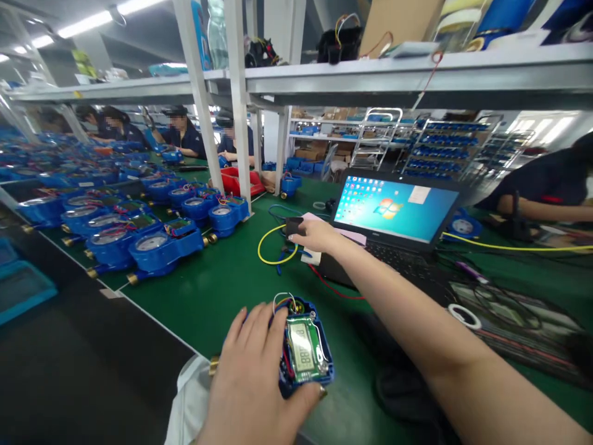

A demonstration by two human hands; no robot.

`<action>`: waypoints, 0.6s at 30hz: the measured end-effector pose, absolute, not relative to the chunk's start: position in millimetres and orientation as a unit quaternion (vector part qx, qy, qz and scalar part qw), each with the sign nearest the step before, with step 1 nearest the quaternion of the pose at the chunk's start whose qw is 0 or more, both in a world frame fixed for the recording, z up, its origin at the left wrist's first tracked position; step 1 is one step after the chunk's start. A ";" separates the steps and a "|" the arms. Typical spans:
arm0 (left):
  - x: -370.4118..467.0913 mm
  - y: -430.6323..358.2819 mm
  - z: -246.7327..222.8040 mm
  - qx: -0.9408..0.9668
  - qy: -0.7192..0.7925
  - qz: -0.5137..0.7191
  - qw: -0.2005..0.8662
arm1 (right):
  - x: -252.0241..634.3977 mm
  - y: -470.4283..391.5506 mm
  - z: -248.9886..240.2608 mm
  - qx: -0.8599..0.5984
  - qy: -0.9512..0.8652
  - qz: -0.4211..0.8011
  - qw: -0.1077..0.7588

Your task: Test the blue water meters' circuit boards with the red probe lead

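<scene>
My left hand [259,364] lies over a blue water meter [327,352] near the table's front edge, thumb on the near side and fingers across its left part. The meter's open housing shows a green circuit board with an LCD [302,347] and thin loose wires at its far end. My right hand [315,235] stretches forward to the left of the laptop, its fingers closed on a small black box [293,226]. Around that hand are a yellow cable [260,250], blue-handled pliers [280,262] and a pink sheet [354,235]. My palm hides the meter's left side.
A laptop [393,207] stands open at right, with a white tape roll [464,316] and cables nearby. Many blue meters [162,247] fill the left side. A shelf [393,77] on white posts crosses above. Several co-workers sit beyond; another person [542,179] is at right.
</scene>
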State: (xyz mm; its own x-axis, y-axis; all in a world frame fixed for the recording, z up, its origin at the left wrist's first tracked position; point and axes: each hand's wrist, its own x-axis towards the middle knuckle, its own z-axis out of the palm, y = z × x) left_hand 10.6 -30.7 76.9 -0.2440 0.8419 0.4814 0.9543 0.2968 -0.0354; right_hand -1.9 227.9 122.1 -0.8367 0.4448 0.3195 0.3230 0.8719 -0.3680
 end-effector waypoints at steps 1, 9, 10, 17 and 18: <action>13.0 -30.0 78.6 -0.576 -0.779 -0.146 0.199 | 20.0 224.8 125.9 -0.201 -0.954 0.138 0.176; 10.1 -27.3 81.6 -0.579 -0.774 -0.195 0.168 | 238.5 183.8 95.5 -0.262 -0.962 0.083 0.003; 10.1 -27.5 83.3 -0.578 -0.775 -0.193 0.165 | 251.5 180.1 83.6 -0.278 -0.955 0.100 0.011; 17.4 -27.5 99.3 -0.585 -0.783 -0.138 0.156 | 227.8 191.1 44.9 -0.276 -0.932 0.159 0.173; 18.2 -28.0 101.6 -0.588 -0.782 -0.129 0.160 | 216.3 190.9 48.3 -0.267 -0.926 0.178 0.197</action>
State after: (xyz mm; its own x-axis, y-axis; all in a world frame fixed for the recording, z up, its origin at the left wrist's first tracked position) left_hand 18.2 -28.0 101.6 -0.2565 0.8790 0.4019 0.9615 0.2743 0.0137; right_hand 216.3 190.9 48.3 -0.7797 0.5645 0.2708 0.4244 0.7945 -0.4342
